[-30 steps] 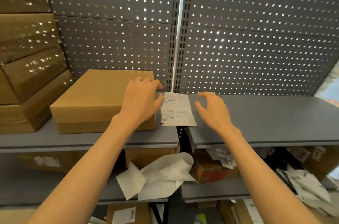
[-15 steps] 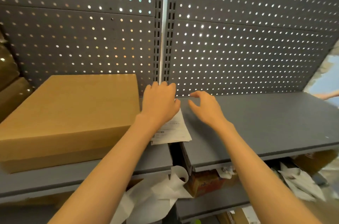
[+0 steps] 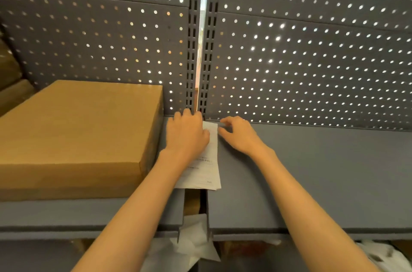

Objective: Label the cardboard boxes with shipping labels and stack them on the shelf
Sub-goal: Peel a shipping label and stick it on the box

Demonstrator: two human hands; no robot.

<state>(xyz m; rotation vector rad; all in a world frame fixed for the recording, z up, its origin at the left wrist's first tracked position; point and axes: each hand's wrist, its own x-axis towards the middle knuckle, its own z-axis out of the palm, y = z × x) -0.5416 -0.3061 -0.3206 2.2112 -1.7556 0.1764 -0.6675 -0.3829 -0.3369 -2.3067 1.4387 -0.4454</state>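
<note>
I see a storeroom, like the back of a shop. Grey metal shelves (image 3: 312, 171) stand against a wall full of holes (image 3: 312, 48), with brown cardboard boxes (image 3: 78, 133) on the left.

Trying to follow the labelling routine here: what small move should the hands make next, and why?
Probably peel or lift the top label off the label stack. The left hand lies flat on the stack, which straddles the gap between the two shelf boards, and the right hand has its fingers at the stack's far right edge. The cardboard box beside it shows no label on top.
</note>
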